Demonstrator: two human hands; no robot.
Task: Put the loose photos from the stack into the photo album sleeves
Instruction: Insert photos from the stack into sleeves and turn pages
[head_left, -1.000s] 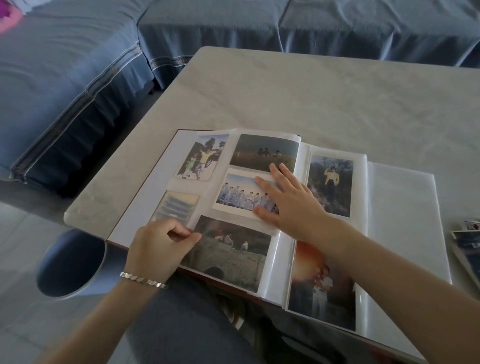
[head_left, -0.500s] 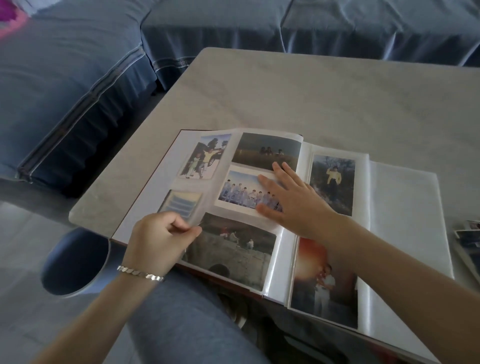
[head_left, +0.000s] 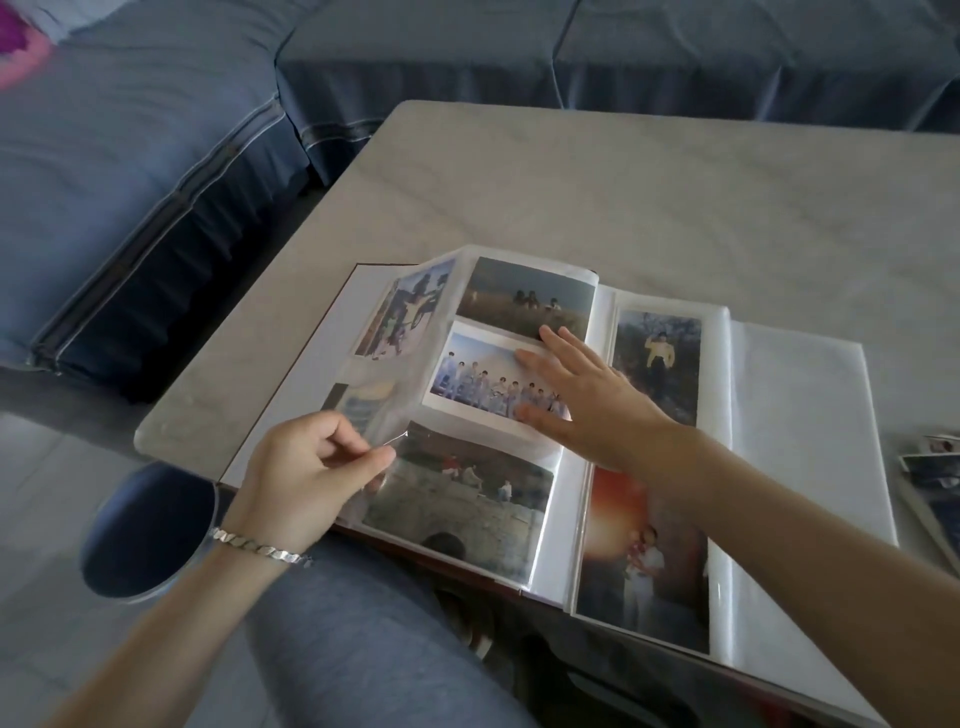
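Note:
An open photo album (head_left: 795, 415) lies on the table, its pages filled with several photos under clear sleeves. My left hand (head_left: 306, 467) pinches the edge of a clear sleeve page (head_left: 410, 364) and holds it lifted and curled over the left side. My right hand (head_left: 587, 400) lies flat with straight fingers on a group photo (head_left: 478, 379) with a white border in the middle of the page. The stack of loose photos (head_left: 935, 478) sits at the right edge of the view, partly cut off.
The grey marble-look table (head_left: 623, 197) stretches beyond the album. A blue-covered sofa (head_left: 156, 156) wraps the left and far sides. A round dark stool (head_left: 145, 530) stands by the table's near left corner. My knee (head_left: 363, 649) is under the album's near edge.
My left hand has raised the clear sleeve page, which now curls up over the left-hand photos. My right hand stays pressed on the group photo.

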